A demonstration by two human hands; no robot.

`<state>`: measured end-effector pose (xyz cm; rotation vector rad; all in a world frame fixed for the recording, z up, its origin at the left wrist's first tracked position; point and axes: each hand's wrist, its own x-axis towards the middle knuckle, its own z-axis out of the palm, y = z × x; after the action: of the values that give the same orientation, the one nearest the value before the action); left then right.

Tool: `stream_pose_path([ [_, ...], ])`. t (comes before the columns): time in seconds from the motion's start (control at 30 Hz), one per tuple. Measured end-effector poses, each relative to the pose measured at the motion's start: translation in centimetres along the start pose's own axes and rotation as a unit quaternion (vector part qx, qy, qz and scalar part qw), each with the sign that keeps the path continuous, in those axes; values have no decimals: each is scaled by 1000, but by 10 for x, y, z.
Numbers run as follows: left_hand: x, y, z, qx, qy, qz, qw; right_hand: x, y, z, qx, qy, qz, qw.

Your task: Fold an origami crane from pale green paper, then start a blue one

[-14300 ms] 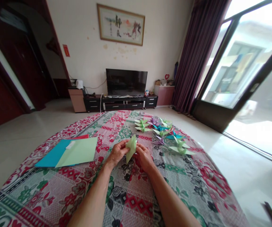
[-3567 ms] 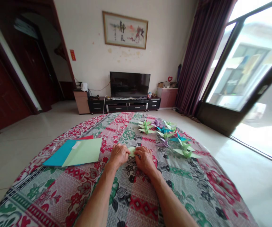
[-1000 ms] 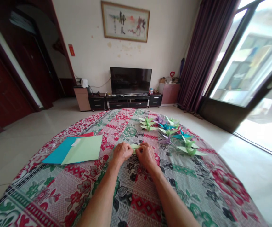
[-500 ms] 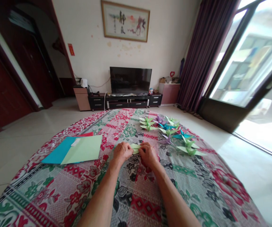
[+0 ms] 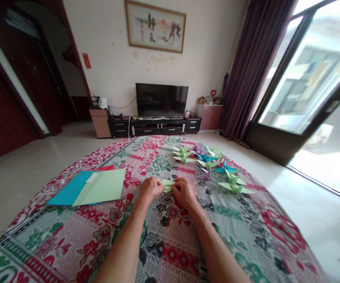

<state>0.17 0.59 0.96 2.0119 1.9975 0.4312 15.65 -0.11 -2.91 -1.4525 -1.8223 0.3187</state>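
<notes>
A small folded piece of light green paper [image 5: 167,185] is stretched between my two hands, just above or on the patterned tablecloth [image 5: 170,232]; I cannot tell which. My left hand [image 5: 151,188] pinches its left end, fingers closed. At the other end, my right hand [image 5: 184,192] grips it between thumb and fingers. The hands partly hide the paper's shape. To the right stand several folded paper cranes in green, purple and blue, among them a green crane [image 5: 235,184] and a blue crane [image 5: 226,168].
Flat sheets lie at the left: a light green sheet [image 5: 103,188] over a blue sheet [image 5: 69,188], with a red edge behind and a small white slip [image 5: 91,177] on top. Beyond the round table's far edge stand a television [image 5: 161,100] and low cabinets.
The view has shifted slightly, moving the scene a little to the left. Both hands keep hold of the green paper, with slightly more of it showing between them.
</notes>
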Motion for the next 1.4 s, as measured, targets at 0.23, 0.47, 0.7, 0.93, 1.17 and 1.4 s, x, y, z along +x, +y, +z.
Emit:
stream_pose_path([
  [0.23,6,-10,4,-52,-9,39,998,-1,-5,0,-27,4,1,1000],
  [0.47,12,-25,-1,-135,-35,73,987,0,-3,2,-25,13,-2,1000],
  [0.7,13,-33,0,-235,-49,51,969,0,-4,2,-27,15,-5,1000],
  [0.93,10,-29,3,-218,-49,32,974,1,-2,3,-26,15,5,1000],
  [1.17,10,-26,5,-161,-21,35,986,1,-4,2,-33,10,9,999],
  [1.4,12,-24,9,-129,-6,41,991,1,-6,0,-43,2,18,999],
])
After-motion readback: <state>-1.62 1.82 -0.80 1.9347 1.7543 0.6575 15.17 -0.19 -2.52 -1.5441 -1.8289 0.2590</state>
